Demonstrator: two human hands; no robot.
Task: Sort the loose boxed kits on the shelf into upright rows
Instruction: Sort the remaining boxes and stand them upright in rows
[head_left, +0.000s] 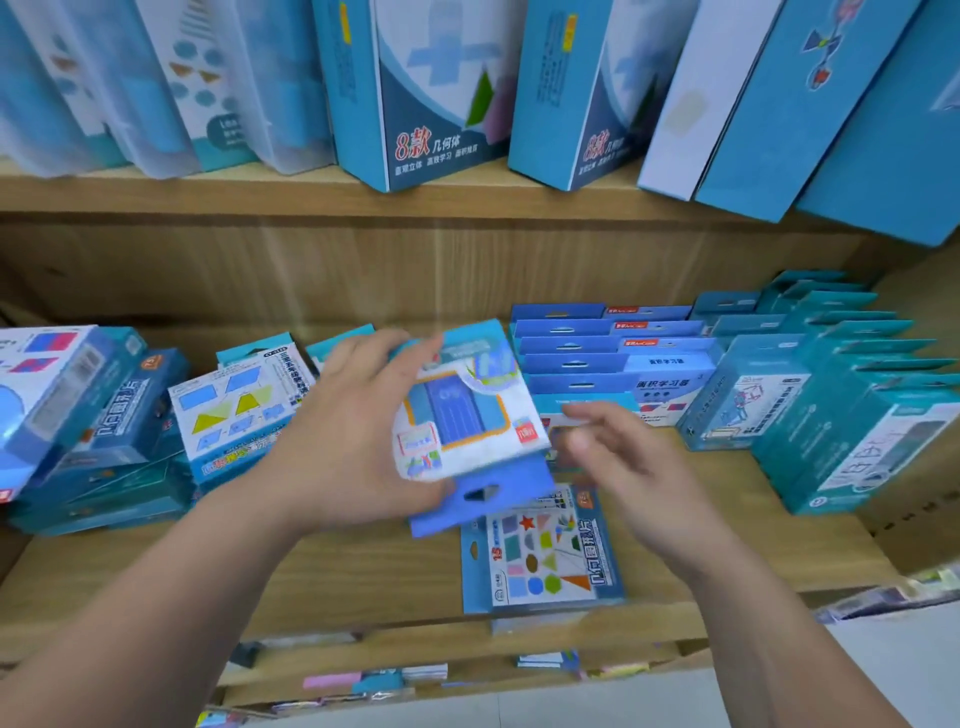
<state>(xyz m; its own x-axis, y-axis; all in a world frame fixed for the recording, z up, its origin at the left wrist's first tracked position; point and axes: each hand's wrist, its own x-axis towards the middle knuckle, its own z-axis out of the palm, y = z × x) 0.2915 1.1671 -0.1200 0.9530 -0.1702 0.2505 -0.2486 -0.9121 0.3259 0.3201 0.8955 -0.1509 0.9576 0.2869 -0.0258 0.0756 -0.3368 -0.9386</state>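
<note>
A: Kit where?
B: White-blue boxed kit, tilted, above the shelf. Left grip clamps it from 9 o'clock.
A: Right grip?
B: At the kit's 3 o'clock, just beside, fingers loose, holding nothing. Flat shapes kit lies at 6 o'clock.

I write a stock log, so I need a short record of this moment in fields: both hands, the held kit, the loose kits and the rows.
left hand: grips the held kit over the shelf
right hand: relaxed, beside that kit's right edge, holding nothing
held kit: white and blue front, blue hang tab toward the person
flat kit: lies face up on the shelf, coloured shapes on its front
blue row: stands upright behind the hands
left pile: kits stacked flat and tilted
</note>
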